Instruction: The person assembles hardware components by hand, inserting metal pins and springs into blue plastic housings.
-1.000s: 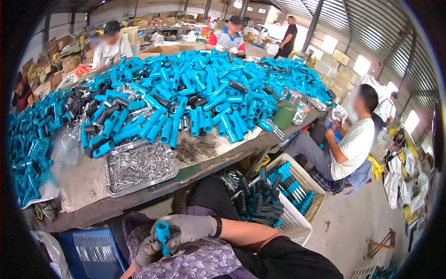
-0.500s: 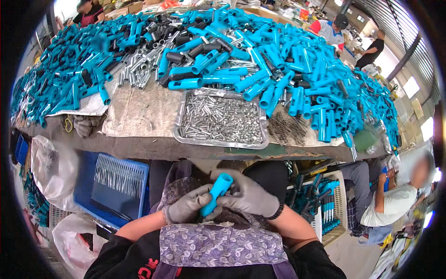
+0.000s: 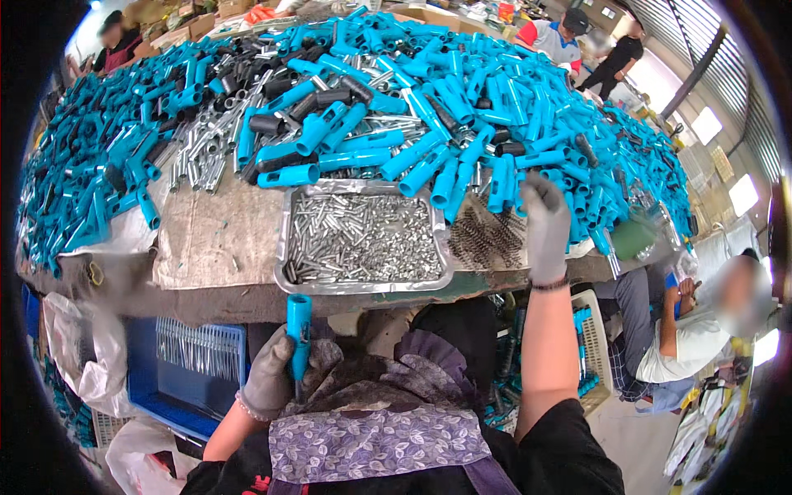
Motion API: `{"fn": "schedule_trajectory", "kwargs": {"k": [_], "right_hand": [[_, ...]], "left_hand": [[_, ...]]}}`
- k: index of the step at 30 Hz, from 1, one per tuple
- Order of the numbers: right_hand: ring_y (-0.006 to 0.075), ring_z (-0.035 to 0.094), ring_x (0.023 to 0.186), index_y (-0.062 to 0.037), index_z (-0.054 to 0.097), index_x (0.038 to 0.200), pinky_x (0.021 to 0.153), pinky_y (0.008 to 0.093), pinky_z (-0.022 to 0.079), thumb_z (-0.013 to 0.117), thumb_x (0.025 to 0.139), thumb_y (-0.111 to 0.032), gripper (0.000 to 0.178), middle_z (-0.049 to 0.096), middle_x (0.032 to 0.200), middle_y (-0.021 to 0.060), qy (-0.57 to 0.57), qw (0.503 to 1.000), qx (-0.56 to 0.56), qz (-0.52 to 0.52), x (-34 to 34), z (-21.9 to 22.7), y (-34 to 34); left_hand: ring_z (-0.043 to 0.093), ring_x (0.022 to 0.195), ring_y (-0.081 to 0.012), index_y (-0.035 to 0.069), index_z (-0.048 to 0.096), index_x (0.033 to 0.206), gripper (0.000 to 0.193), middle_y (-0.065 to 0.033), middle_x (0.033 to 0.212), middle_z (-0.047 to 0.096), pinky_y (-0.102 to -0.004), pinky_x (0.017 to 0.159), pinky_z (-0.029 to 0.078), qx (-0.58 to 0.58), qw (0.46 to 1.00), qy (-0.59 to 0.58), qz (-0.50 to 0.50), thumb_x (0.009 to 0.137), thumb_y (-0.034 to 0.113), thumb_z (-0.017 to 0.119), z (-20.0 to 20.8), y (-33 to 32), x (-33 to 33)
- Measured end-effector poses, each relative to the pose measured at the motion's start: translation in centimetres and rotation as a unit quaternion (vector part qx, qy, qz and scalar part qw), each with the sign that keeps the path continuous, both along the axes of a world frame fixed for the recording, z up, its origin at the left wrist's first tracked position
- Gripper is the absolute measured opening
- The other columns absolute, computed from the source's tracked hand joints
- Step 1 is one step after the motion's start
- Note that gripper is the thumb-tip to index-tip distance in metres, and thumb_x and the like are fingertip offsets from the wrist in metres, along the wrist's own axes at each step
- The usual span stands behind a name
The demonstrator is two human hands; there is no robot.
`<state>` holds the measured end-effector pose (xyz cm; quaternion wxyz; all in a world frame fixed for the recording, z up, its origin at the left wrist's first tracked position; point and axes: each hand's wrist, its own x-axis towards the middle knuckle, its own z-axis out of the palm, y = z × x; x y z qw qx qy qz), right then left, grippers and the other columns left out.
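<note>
Left grip [image 3: 271,373]: closed around one tube [image 3: 299,318], held roughly upright over my lap, off the near edge of the counter [image 3: 198,304]. Right grip [image 3: 548,227]: raised over the counter, fingers bent, beside the springs [image 3: 488,239] and the heap [image 3: 425,169]; whether it holds anything, I cannot tell.

Handling, in my judgement: the left fingers should bear low on the tube, firm enough to prevent turning, with the top end and side slot unobstructed. The right fingertips should separate a single piece, since coils probably tangle, and come clear without dislodging the heap or touching the tray [image 3: 363,287].

Condition of the tube: bright blue, smooth, hollow at the top, with a dark cutout in its side. A thin metallic part shows beneath it; its attachment is unclear. No damage visible.
</note>
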<state>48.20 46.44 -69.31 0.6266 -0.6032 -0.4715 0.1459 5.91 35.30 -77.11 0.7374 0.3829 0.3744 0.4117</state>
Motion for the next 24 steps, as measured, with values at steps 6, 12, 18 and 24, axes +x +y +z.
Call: {"fn": "schedule_trajectory", "kwargs": {"k": [6,12,18,24], "right_hand": [[0.0306,0.062,0.109,-0.0055,0.069,0.116,0.093,0.0418,0.049,0.056,0.092,-0.041,0.044,0.067,0.115,0.0139,-0.426,0.850,-0.217,-0.222,9.0,2.9,12.4],[0.0280,0.036,0.138,-0.0137,0.064,0.131,0.109,0.0441,0.035,0.060,0.088,-0.056,0.060,0.046,0.145,0.0082,-0.460,0.693,-0.492,-0.258,4.9,2.7,16.8],[0.0303,0.059,0.114,-0.0070,0.066,0.109,0.097,0.0429,0.048,0.063,0.092,-0.030,0.029,0.064,0.116,0.0123,-0.382,0.880,-0.218,-0.179,6.5,2.5,13.1],[0.0246,0.068,0.098,0.0056,0.045,0.122,0.089,0.0329,0.051,0.066,0.086,-0.008,0.044,0.071,0.099,0.0185,0.089,0.962,-0.014,0.258,-3.8,6.6,-0.1]], "left_hand": [[0.057,0.066,-0.0151,0.006,0.051,0.116,0.069,-0.0059,0.084,0.061,-0.0266,0.056,0.045,-0.003,0.999,-0.021,-0.038,0.086,0.068,0.061,0.8,1.0,0.9],[0.058,0.067,-0.0142,0.002,0.050,0.119,0.075,-0.0080,0.087,0.062,-0.0258,0.059,0.047,-0.002,0.998,-0.032,-0.054,0.084,0.067,0.064,0.6,1.2,1.2],[0.059,0.069,-0.0154,0.002,0.050,0.120,0.075,-0.0084,0.090,0.063,-0.0278,0.060,0.048,-0.003,0.998,-0.020,-0.060,0.084,0.066,0.065,0.3,0.9,0.7],[0.060,0.075,-0.0123,0.001,0.054,0.123,0.067,-0.0060,0.097,0.064,-0.0261,0.067,0.049,0.014,0.992,-0.014,-0.127,0.091,0.060,0.061,2.1,1.4,2.2]]}}
